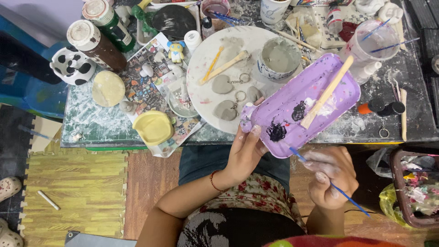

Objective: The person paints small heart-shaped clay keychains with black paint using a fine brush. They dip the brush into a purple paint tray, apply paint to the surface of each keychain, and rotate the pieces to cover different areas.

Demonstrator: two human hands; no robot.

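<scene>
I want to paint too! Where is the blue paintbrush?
The blue paintbrush is in the right hand, low on the right of the head view, its tip touching the purple tray held by the left hand.

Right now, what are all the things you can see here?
Palette tray: one, purple with black paint blobs, held over the table edge.
Wooden stick: one, tan, lying on the tray.
Paintbrush: one, blue handle, tip near the tray.
Round plate: one, white, mid-table.
Heart shapes: three, grey, with key rings, on the plate.
Cup: one, grey mix inside, on the plate.
Paint bottles: two, brown and green, top left.
Yellow lid: one, front edge.
Table: one, paint-spattered.
Hands: left grips the tray; right holds the paintbrush.
</scene>
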